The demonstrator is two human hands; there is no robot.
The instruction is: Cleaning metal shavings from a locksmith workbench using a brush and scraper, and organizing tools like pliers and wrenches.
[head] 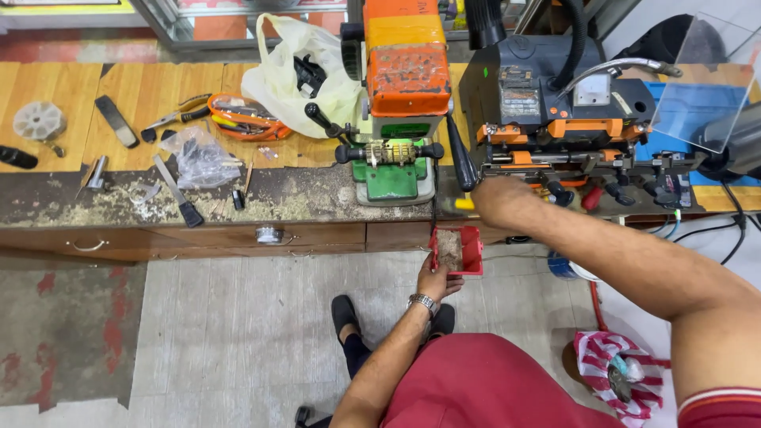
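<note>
Below the tabletop [238, 202] edge, your left hand [434, 277] grips a red tray [457, 250] holding brownish filings, fingers closed on its near rim. Your right hand [495, 200] rests at the tabletop edge in front of the dark machine [555, 111], closed on a yellow-tipped brush [464, 204]. Just left of it stands the orange and green machine [400, 95]. Filings litter the tabletop further left, near a plastic bag [202, 158] and pliers [170, 120].

A wooden bench [71, 95] runs across the top. An orange and green machine [400, 95] stands in the middle. A plastic bag [297, 71] and pliers [170, 119] lie further left.
</note>
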